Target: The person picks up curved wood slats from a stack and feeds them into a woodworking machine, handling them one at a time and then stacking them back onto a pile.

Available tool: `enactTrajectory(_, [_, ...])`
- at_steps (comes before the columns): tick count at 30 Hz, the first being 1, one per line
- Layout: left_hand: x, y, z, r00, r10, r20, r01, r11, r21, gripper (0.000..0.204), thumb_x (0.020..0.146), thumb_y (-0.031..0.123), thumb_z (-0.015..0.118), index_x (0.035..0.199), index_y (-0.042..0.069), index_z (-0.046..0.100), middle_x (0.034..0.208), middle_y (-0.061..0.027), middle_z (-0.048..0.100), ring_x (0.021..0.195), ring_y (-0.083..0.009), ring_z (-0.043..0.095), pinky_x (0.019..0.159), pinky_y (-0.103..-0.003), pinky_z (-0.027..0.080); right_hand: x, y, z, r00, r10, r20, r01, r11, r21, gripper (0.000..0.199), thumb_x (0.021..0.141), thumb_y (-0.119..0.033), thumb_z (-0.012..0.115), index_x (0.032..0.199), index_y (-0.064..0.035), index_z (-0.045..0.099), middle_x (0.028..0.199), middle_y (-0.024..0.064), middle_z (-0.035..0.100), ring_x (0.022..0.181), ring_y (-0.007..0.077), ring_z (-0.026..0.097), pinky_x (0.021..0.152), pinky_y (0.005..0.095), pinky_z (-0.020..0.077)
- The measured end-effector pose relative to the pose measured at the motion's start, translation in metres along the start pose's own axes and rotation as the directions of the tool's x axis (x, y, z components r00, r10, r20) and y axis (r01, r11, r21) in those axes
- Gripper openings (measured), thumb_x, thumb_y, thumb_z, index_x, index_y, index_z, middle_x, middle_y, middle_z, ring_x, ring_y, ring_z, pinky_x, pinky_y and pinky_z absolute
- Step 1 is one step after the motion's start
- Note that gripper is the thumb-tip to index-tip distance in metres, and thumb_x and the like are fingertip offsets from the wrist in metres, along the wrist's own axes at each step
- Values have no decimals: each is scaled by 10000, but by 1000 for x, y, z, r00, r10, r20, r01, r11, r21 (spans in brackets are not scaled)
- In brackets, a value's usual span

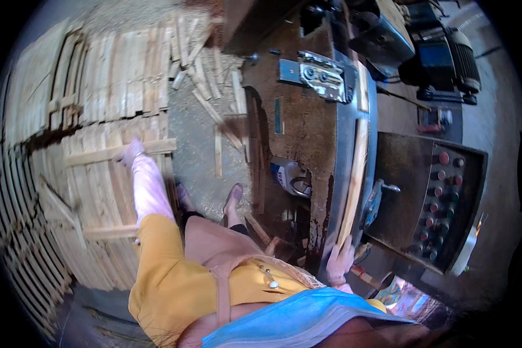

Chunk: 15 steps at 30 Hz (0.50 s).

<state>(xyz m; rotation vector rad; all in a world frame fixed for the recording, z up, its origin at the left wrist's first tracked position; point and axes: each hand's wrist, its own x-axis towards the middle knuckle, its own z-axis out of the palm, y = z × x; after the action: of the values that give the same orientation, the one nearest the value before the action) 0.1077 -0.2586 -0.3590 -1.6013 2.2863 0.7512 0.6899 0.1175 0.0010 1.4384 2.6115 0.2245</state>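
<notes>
My right hand (339, 264), in a pale glove, is at the near end of a long wooden strip (355, 174), its fingers against the wood. The strip lies lengthwise along the guide of a woodworking machine (296, 75). A second wooden piece (362, 87) lies in line beyond it, beside a metal clamp-like fitting (325, 75). To the left, my left hand (132, 153), also gloved, reaches over a stack of boards (107, 191). It touches a crosswise batten (93, 155) on top, with its fingers apart and slightly blurred.
A control box (441, 203) with several round buttons stands right of the machine, below a motor (461, 61). Loose offcuts (209, 110) and sawdust cover the floor between the stacks and machine. A plastic jug (289, 177) sits by the machine's side. More boards (124, 69) are stacked at far left.
</notes>
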Motion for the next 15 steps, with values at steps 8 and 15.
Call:
enactTrajectory(8, [-1,-26,-9,999,-36,21,41,962,-271,1144,783,185,802,1596,-68,37,1427,-353,488,1231,-432,601,1096,-448,478,77,-41,-1,942,-168,-290,192,980,59,491,953,-283,642,1362,-15,599,1191,239,644,1067,425,608,912,516,489])
enactTrajectory(15, [-159,-65,-95,736,593,325,-316,726,-610,989,839,36,752,1614,-26,141,1342,-273,571,1134,-345,640,1053,-376,509,251,-111,-18,762,-429,-486,537,837,103,355,897,-226,698,1221,-82,699,1132,164,700,1049,380,647,929,494,505])
